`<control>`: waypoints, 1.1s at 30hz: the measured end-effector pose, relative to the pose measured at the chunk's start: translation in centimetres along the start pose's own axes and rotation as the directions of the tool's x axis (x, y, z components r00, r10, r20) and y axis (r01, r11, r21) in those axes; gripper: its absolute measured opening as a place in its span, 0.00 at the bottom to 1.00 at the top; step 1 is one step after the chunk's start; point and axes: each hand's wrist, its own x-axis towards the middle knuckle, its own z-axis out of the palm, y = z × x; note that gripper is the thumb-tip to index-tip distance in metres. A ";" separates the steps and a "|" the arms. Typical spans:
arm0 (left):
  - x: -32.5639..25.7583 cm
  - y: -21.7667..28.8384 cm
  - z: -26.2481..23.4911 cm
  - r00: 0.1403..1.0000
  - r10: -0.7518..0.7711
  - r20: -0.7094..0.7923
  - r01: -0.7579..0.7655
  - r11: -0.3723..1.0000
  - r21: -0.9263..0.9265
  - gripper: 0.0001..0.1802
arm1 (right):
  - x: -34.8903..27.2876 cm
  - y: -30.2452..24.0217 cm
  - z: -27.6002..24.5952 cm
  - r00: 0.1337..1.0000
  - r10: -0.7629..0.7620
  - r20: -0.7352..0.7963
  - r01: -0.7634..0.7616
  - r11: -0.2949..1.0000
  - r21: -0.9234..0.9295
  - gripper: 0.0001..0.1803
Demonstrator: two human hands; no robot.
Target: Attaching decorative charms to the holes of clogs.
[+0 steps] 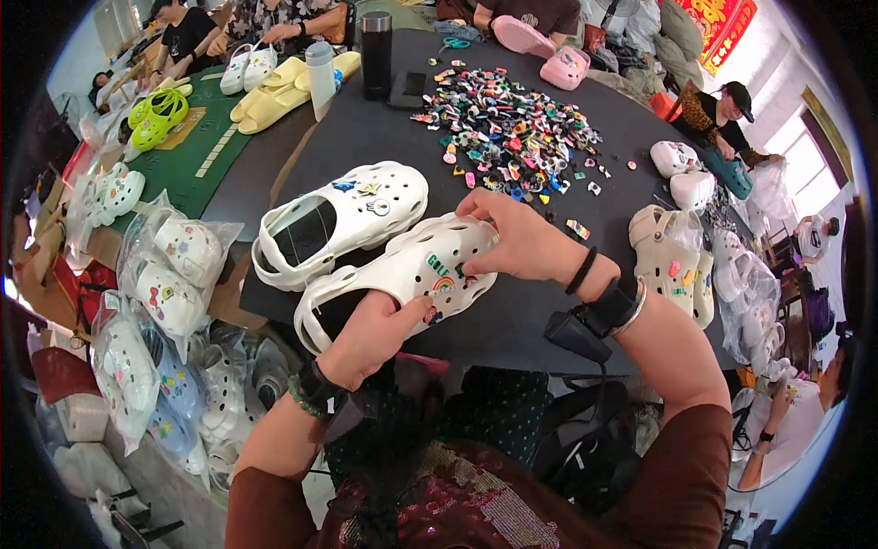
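A white clog (407, 265) with holes in its upper lies tilted in front of me, its toe pointing right. Several charms sit in it, among them a rainbow charm (444, 285). My left hand (375, 337) grips the near side, fingers inside the opening and thumb on the upper beside a small dark charm. Closed round the toe is my right hand (526, 240), fingers on the far side and thumb pressed by a charm that it partly hides. Just beyond lies the second white clog (384, 197), with a few charms on its upper.
A spread pile of colourful small charms (512, 128) covers the table's far middle. Beyond the near clogs stand a black tumbler (376, 57) and a phone (407, 90). Beige clogs (666, 256) lie at right, bagged clogs (174, 265) at left. Other people work around the table.
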 end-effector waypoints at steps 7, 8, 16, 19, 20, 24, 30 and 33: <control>-0.2 -0.1 0.0 0.999 -0.050 -0.007 0.050 0.999 -0.016 0.26 | -0.2 -0.2 1.4 0.995 0.046 -0.084 -0.055 0.993 -0.108 0.33; -0.2 -0.1 0.0 0.998 -0.064 -0.012 0.064 0.998 -0.004 0.26 | -0.3 -0.3 1.4 0.995 0.056 -0.081 -0.065 0.992 -0.108 0.34; -0.2 0.0 0.1 0.999 0.011 -0.038 -0.011 1.000 -0.013 0.27 | -0.5 -0.5 1.3 0.995 0.045 -0.087 -0.056 0.991 -0.123 0.33; 0.8 0.3 -0.3 0.999 0.046 -0.025 -0.048 0.995 -0.086 0.26 | -0.2 0.4 1.4 0.994 -0.052 -0.092 0.046 0.997 -0.068 0.32; 0.9 0.7 -0.4 0.999 -0.004 -0.042 0.001 0.997 -0.080 0.27 | -0.2 0.3 1.5 0.992 -0.082 -0.094 0.076 0.995 -0.061 0.31; 1.2 0.7 -0.6 0.995 0.028 -0.099 -0.030 0.999 -0.026 0.22 | -1.0 0.5 2.0 0.962 -0.189 -0.198 0.183 0.982 -0.048 0.22; 1.1 1.0 -0.6 0.986 0.066 -0.153 -0.057 0.997 0.060 0.19 | -2.1 0.1 4.4 0.890 -0.270 -0.367 0.214 0.959 -0.187 0.15; 1.4 0.5 -0.9 0.984 0.094 -0.152 -0.078 0.991 0.112 0.19 | -2.1 0.5 4.3 0.894 -0.206 -0.397 0.207 0.978 -0.040 0.12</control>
